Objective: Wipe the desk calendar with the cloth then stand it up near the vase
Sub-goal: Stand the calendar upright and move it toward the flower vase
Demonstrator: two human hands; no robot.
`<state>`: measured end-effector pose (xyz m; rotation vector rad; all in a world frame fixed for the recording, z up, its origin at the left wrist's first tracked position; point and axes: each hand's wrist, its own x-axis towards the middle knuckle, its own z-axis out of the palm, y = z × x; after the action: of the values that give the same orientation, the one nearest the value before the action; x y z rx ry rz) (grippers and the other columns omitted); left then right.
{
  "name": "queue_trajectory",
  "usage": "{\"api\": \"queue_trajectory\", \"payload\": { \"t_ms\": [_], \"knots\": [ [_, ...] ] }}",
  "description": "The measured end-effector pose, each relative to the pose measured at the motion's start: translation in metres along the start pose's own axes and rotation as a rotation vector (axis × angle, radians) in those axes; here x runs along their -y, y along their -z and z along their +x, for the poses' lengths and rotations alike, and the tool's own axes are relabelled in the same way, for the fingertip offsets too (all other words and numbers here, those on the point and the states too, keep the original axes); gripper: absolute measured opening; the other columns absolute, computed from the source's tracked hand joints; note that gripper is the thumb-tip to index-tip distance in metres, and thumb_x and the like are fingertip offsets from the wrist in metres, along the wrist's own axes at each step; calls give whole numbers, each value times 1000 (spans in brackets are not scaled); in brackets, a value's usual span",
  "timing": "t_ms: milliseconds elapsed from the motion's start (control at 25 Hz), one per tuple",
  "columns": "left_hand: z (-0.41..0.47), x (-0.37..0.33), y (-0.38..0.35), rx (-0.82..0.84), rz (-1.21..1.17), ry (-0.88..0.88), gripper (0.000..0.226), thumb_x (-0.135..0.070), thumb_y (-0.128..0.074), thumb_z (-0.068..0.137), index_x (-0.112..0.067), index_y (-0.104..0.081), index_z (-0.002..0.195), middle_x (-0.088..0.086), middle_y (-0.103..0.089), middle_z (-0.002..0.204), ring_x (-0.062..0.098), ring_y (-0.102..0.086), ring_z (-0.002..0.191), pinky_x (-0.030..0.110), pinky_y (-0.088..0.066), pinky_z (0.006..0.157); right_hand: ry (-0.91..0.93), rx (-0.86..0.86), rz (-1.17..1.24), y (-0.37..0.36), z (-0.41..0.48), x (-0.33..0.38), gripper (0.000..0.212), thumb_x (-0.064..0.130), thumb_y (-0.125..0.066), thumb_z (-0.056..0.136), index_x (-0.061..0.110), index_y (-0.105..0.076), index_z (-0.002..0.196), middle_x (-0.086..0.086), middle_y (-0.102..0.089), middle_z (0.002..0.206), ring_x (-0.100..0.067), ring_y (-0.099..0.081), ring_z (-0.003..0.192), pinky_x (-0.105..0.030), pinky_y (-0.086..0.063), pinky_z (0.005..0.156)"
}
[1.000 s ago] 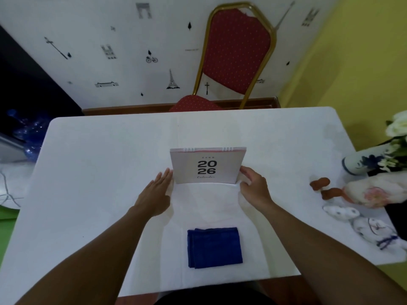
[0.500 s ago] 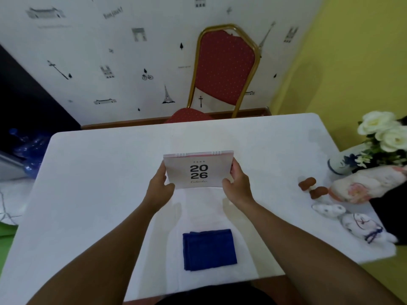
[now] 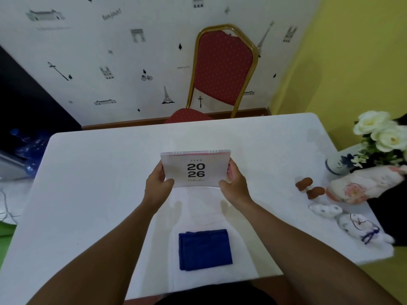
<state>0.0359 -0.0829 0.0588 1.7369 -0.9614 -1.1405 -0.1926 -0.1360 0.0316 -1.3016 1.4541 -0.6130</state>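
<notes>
Both hands, left hand (image 3: 156,187) and right hand (image 3: 235,186), grip a 2026 desk calendar (image 3: 195,168) at frame centre. A folded blue cloth (image 3: 205,249) lies below on the white table (image 3: 92,172).

Upright white calendar (image 3: 195,170); folded blue cloth (image 3: 205,249)

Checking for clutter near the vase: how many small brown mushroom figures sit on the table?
2. One brown mushroom stands left of the vase; the second sits just beside it, nearer the person. Others may hide behind the figurines.

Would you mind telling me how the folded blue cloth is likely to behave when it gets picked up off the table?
The blue cloth lies flat in stacked folds, so it will probably go limp and unfold if lifted by one corner. It looks thin, so likely light. Being soft fabric on a smooth white table, it may slide when pushed rather than bunch.
</notes>
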Motion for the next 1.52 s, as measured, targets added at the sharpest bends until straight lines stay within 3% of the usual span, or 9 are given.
{"api": "queue_trajectory", "payload": {
  "t_ms": [120, 200, 560, 680, 840, 1040, 1200, 1360, 1520],
  "knots": [
    [10, -14, -13, 31, 17, -9, 78, 13, -54, 81, -31, -47, 145, -1, -63, 134, 28, -59, 124, 55, -54, 99, 11, -46, 45, 16, 0, 7, 88, -7, -55, 85, 42, -34, 155, 13, -59, 134, -17, -54, 129, -30, -54, 101],
    [20, -26, -27, 62, 39, -14, 80, 13, -54, 80, -31, -45, 146, -1, -61, 138, 27, -57, 127, 57, -52, 101, 11, -91, 81, 32, 2, 10, 87, -7, -56, 84, 44, -37, 153, 13, -60, 131, -16, -54, 128, -37, -54, 103],
    [68, -85, -150, 287, 123, -78, 82, 12, -52, 79, -30, -40, 148, -6, -57, 139, 27, -53, 130, 60, -50, 102, -66, -358, 165, 140, 12, -9, 84, 4, -54, 74, 39, -43, 149, 11, -65, 129, -15, -59, 124, -32, -57, 97],
    [83, -101, -196, 366, 148, -100, 82, 9, -53, 79, -31, -39, 149, -4, -56, 141, 26, -53, 130, 60, -50, 103, -127, -454, 156, 174, 16, -21, 83, 11, -52, 70, 53, -44, 141, 28, -67, 112, -13, -63, 121, -30, -54, 95],
    [102, -115, -247, 442, 198, -108, 82, 5, -52, 79, -29, -35, 152, 0, -54, 146, 28, -51, 133, 61, -48, 104, -200, -559, 186, 206, 22, -33, 78, 20, -52, 68, 61, -44, 134, 26, -69, 120, -18, -64, 122, -58, -48, 106],
    [119, -119, -289, 486, 231, -100, 80, 6, -53, 79, -27, -35, 151, 0, -54, 143, 27, -52, 129, 60, -51, 102, -222, -640, 309, 221, 34, -48, 86, 19, -52, 68, 60, -39, 142, 22, -66, 133, -22, -69, 116, -67, -57, 90],
    [125, -114, -307, 507, 249, -95, 82, 7, -54, 80, -26, -33, 151, 2, -53, 143, 29, -52, 129, 60, -51, 101, -226, -662, 361, 222, 39, -58, 91, 15, -53, 68, 64, -35, 142, 18, -65, 136, -26, -70, 117, -53, -60, 82],
    [125, -111, -310, 508, 246, -107, 81, 5, -56, 83, -29, -31, 153, 1, -51, 146, 24, -51, 129, 59, -49, 103, -195, -657, 300, 226, 39, -68, 92, 9, -52, 69, 53, -36, 148, 12, -64, 139, -35, -68, 119, -43, -56, 82],
    [118, -103, -304, 447, 275, -104, 76, -1, -56, 89, -30, -30, 154, -1, -43, 158, 25, -44, 140, 56, -36, 113, -198, -706, 269, 218, 33, -72, 86, 5, -53, 80, 31, -34, 159, 3, -57, 152, -28, -60, 133, -61, -57, 99]
  ]
}}
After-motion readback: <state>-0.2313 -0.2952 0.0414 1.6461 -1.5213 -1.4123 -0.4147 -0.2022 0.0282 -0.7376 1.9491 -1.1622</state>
